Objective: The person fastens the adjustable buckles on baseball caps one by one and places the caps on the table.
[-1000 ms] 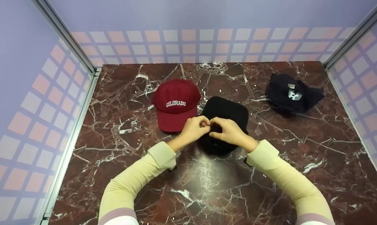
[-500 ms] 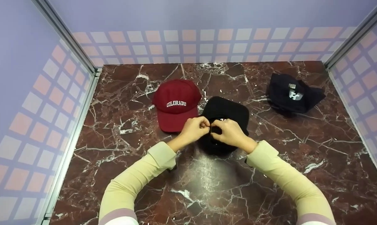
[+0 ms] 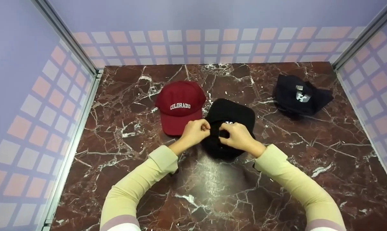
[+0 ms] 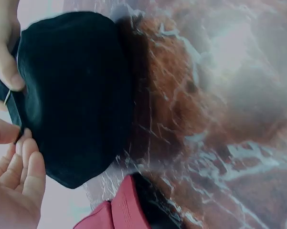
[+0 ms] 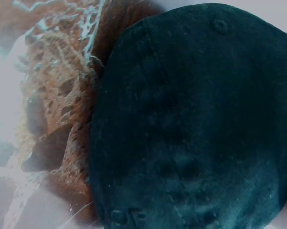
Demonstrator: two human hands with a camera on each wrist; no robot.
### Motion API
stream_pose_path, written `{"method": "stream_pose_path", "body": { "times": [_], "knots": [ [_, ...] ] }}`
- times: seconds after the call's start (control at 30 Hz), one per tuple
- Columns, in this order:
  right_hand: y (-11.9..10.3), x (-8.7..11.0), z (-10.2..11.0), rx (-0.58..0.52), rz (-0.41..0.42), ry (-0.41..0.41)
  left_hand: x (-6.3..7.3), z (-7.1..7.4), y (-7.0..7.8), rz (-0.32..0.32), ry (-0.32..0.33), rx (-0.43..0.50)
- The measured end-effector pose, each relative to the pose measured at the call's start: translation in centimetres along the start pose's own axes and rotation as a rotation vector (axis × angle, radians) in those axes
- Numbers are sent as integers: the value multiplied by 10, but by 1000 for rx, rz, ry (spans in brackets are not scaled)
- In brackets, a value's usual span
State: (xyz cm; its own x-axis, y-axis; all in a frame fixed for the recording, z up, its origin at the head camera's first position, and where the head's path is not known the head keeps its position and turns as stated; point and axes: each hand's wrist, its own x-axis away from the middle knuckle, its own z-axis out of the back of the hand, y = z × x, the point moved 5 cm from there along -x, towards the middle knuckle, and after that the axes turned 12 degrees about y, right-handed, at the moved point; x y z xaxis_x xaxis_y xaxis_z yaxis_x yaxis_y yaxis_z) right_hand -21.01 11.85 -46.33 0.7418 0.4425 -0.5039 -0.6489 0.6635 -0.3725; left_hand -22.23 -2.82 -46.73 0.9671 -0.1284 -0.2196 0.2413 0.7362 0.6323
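A black baseball cap (image 3: 233, 110) lies mid-table with its brim pointing away from me. My left hand (image 3: 196, 131) pinches the end of the cap's back strap (image 4: 16, 107) between thumb and finger. Thumb and forefinger of my right hand (image 3: 238, 136) grip the same strap farther along, where a thin metallic edge (image 4: 7, 97) shows beside the thumb in the left wrist view. Between the two hands a short stretch of dark strap spans the gap. In the right wrist view the cap's crown (image 5: 191, 109) hides most of the fingers.
Close by on the left sits a red cap (image 3: 180, 99) lettered COLORADO, its brim toward me. A dark navy cap (image 3: 300, 96) with a white emblem rests at the far right. The marble-patterned table (image 3: 129, 179) is bounded by purple panels (image 3: 193, 16) at the back and sides.
The hands, nearly fingertip to fingertip before, have drawn apart: the left has moved a little left and the right slightly right. The other caps have stayed put.
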Motion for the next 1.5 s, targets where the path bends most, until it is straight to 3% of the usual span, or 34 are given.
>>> {"method": "stream_pose_path", "body": {
  "times": [0.27, 0.47, 1.03, 1.33, 1.5],
  "knots": [
    [0, -1, -3, 8, -11, -26, 1, 2, -3, -1, -11, -4],
    [-1, 0, -2, -1, 1, -1, 1, 3, -4, -16, -14, -20],
    [0, 2, -2, -15, 12, 15, 1, 6, -15, 33, 5, -66],
    [-2, 1, -2, -4, 29, 30, -1, 9, -16, 97, 15, -110],
    [-3, 1, -2, 10, 27, 25, -1, 9, -14, 81, 34, -162]
  ]
}}
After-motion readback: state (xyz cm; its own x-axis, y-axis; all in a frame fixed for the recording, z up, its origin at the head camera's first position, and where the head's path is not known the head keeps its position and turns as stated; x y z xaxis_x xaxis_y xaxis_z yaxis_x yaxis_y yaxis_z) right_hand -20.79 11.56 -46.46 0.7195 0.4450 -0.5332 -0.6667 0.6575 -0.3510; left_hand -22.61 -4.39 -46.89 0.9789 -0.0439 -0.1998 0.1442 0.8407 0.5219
